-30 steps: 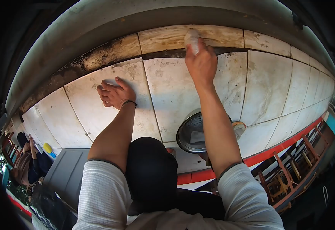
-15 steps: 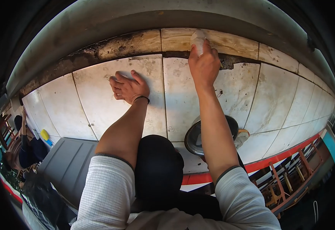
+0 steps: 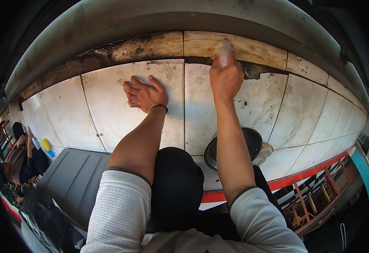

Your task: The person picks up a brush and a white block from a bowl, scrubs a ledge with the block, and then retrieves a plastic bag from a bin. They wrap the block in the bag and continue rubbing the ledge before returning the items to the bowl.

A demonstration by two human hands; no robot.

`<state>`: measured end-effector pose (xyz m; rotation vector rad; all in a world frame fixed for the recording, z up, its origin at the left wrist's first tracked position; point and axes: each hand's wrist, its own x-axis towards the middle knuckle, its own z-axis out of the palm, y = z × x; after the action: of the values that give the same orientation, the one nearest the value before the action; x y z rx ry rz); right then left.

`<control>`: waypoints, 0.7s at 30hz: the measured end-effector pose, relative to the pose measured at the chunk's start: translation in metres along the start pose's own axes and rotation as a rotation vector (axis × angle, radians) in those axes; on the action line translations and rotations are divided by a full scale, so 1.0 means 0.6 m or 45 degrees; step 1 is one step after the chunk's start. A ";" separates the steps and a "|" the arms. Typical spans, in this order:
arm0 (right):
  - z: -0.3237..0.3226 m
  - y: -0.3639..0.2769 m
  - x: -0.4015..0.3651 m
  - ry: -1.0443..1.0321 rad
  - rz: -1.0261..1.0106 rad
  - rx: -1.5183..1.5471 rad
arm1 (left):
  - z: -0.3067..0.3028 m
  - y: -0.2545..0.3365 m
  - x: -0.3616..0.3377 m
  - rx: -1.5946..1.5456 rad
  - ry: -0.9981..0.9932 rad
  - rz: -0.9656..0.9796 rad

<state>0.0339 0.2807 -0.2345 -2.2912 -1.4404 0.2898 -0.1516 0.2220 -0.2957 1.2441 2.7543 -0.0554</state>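
My left hand (image 3: 145, 95) rests on a stained white floor tile (image 3: 108, 109), its fingers spread and bent, with a dark band at the wrist. Up ahead, my right hand (image 3: 226, 81) grips a crumpled whitish cloth (image 3: 223, 49). The cloth is against the yellowed, brown-smeared skirting tile (image 3: 260, 51) at the base of the wall. Below the cloth runs a dark, broken gap (image 3: 252, 70) between skirting and floor. Under my right forearm stands a metal bowl (image 3: 252, 138), partly hidden by the arm.
A shoe (image 3: 263, 154) shows beside the bowl. Left of my knee is a grey ridged panel (image 3: 72, 168), with black plastic (image 3: 45, 215) near it. A yellow-and-blue brush-like item (image 3: 46, 145) lies farther left, close to another person (image 3: 30, 158). A red edge (image 3: 285, 180) borders the floor at right.
My right hand has shifted slightly down in view with the cloth, which stays at the skirting. My left hand keeps its place on the tile. The whole view has turned a little.
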 end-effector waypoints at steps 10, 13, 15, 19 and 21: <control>-0.083 0.080 0.061 -0.358 -0.071 -0.056 | 0.000 -0.002 0.003 0.005 -0.006 0.011; -0.124 0.103 0.105 -0.573 -0.179 -0.029 | -0.001 0.000 0.003 -0.013 -0.010 0.004; -0.127 0.089 0.128 -0.766 -0.222 -0.014 | -0.001 -0.001 0.001 0.003 0.006 0.015; -0.092 0.097 0.183 -1.032 -0.277 0.135 | 0.004 -0.006 0.003 -0.033 0.013 0.030; -0.075 0.128 0.192 -0.996 -0.398 0.199 | 0.002 -0.008 0.001 -0.038 0.018 0.033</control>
<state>0.1641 0.3443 -0.2241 -1.8492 -2.0049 1.2467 -0.1557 0.2191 -0.2967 1.2776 2.7397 -0.0035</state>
